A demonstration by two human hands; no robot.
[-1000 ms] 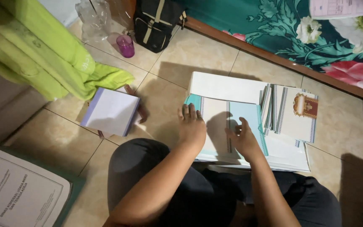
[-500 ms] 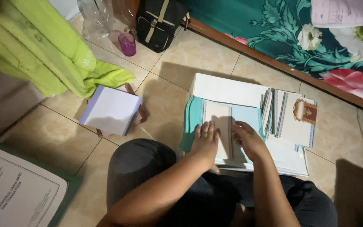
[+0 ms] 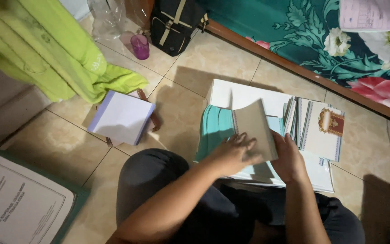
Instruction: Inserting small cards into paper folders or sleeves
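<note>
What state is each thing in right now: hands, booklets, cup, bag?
left hand: flat on the lifted sheet
right hand: gripping the sheet's edge
lifted sheet: raised, bent upward
booklet stack: fanned on the floor tiles
purple-edged paper pad: lying flat, closed
purple cup: upright
black bag: standing; zip state unclear

A lime-green cloth [image 3: 46, 54] hangs over beige, marbled floor tiles [image 3: 190, 68]; a translucent purple cup [image 3: 140, 46] stands by a black bag [image 3: 174, 22] with tan straps; the bedspread [image 3: 321, 40] is teal with white and pink flowers; the paper pad [image 3: 122, 116] is white, edged in lilac; the booklets [image 3: 323, 131] are white with a blue patterned border and a brown-gold emblem; the sheets [image 3: 217, 129] beneath are turquoise
</note>
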